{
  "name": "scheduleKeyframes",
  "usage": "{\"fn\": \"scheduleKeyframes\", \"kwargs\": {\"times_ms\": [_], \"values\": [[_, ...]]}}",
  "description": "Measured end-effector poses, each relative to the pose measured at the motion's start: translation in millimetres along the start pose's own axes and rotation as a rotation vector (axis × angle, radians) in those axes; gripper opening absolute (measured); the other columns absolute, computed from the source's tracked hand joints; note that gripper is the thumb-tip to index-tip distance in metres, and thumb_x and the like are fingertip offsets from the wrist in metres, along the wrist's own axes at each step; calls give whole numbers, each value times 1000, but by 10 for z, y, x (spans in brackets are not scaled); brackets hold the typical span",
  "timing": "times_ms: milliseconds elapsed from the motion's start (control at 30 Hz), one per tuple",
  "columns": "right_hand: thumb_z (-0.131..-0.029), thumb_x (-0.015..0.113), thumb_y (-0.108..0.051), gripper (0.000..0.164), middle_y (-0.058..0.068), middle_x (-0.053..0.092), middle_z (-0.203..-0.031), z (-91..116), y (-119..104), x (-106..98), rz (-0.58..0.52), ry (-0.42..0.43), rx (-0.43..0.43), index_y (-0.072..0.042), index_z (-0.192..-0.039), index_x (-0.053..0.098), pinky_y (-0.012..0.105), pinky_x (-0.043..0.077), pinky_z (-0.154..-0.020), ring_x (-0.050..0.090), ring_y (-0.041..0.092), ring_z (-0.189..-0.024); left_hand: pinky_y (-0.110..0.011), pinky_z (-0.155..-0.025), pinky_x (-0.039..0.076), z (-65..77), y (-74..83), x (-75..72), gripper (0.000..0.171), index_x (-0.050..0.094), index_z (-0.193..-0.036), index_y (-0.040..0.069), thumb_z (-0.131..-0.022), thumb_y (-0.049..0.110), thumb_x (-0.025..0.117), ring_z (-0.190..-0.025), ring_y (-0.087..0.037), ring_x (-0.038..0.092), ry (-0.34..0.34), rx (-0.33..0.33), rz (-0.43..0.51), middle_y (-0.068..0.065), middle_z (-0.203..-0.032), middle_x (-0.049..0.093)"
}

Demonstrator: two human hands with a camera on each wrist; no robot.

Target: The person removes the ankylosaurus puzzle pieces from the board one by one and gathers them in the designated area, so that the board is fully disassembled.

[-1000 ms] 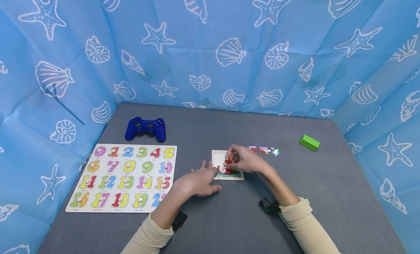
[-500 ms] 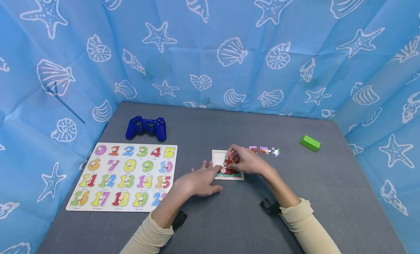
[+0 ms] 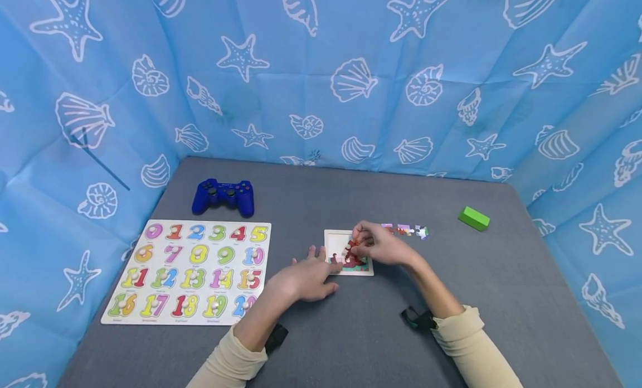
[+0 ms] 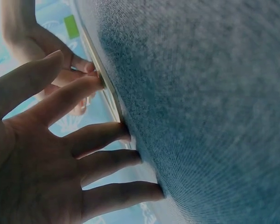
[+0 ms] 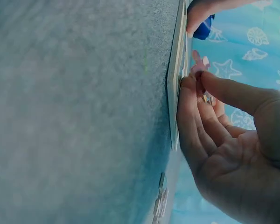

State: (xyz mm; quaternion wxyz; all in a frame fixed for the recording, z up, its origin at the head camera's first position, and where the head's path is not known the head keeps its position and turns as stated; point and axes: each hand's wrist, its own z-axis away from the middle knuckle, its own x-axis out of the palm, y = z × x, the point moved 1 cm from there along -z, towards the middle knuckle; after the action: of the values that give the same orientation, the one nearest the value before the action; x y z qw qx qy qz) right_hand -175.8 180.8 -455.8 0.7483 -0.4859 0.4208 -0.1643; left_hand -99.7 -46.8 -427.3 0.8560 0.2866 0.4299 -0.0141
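My right hand (image 3: 383, 246) pinches a jigsaw piece (image 3: 349, 246) between thumb and fingers over a small pale puzzle tray (image 3: 335, 242). In the right wrist view that jigsaw piece (image 5: 199, 69) stands tilted up from the tray (image 5: 173, 88). Red and green pieces fill the tray's lower part; its upper left shows bare board. My left hand (image 3: 310, 276) lies spread at the tray's left side, fingers fairly straight. The left wrist view has its index fingertip (image 4: 95, 83) touching the tray's edge, while the other fingertips rest on or near the table.
Several loose jigsaw pieces (image 3: 403, 230) lie right of the tray. A green block (image 3: 473, 218) sits farther right. To the left are a number puzzle board (image 3: 188, 273) and a blue game controller (image 3: 223, 197). A blue curtain (image 3: 321, 98) surrounds the grey table (image 3: 381, 332).
My right hand has shifted slightly right, and the piece it pinches now looks turned and tilted. The left index finger has drawn back a little toward the tray's lower left; otherwise that hand stays put.
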Motion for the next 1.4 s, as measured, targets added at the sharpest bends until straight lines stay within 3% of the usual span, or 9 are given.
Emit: {"fn": "scheduleKeyframes", "kwargs": {"times_ms": [200, 367, 633, 867, 1100, 1400], "values": [[-100, 75, -3, 30, 22, 79, -102, 106, 14, -75, -51, 7, 26, 7, -124, 60, 27, 62, -77, 73, 10, -85, -80, -125, 28, 0, 10, 6, 53, 52, -163, 28, -111, 35, 60, -170, -46, 16, -6, -12, 1, -24, -180, 21], [-99, 76, -3, 25, 24, 80, -99, 212, 35, -146, -57, 12, 1, 7, -118, 62, 27, 60, -73, 73, 7, -82, -79, -126, 28, 4, 19, 6, 53, 52, -163, 29, -111, 36, 60, -170, -45, 15, -5, -18, -1, -23, -181, 21], [-99, 78, -6, 25, 24, 81, -107, 420, 137, -348, -74, 50, 42, 6, -119, 69, 35, 68, -80, 78, 10, -89, -78, -127, 27, -5, 9, 7, 55, 50, -164, 29, -111, 37, 60, -170, -44, 14, -8, -16, 5, -23, -181, 21], [-100, 79, -11, 31, 23, 81, -112, 605, 298, -569, -11, 143, 64, 4, -127, 74, 28, 65, -80, 77, 6, -91, -79, -127, 27, 10, 2, 12, 54, 52, -163, 28, -111, 35, 61, -170, -44, 16, 8, -6, 12, -24, -180, 22], [-100, 77, -7, 32, 25, 80, -108, 741, 423, -725, 34, 217, 94, 7, -129, 74, 28, 63, -73, 75, 3, -86, -79, -127, 26, 20, 3, 4, 54, 52, -163, 27, -111, 35, 61, -170, -44, 15, 9, 1, 19, -24, -180, 22], [-102, 75, -8, 29, 20, 78, -105, 754, 507, -800, 129, 203, 114, 5, -127, 76, 26, 62, -71, 71, 5, -83, -79, -127, 25, 38, 3, 5, 54, 52, -163, 25, -111, 34, 61, -170, -45, 15, 15, 11, 33, -25, -180, 23]]}}
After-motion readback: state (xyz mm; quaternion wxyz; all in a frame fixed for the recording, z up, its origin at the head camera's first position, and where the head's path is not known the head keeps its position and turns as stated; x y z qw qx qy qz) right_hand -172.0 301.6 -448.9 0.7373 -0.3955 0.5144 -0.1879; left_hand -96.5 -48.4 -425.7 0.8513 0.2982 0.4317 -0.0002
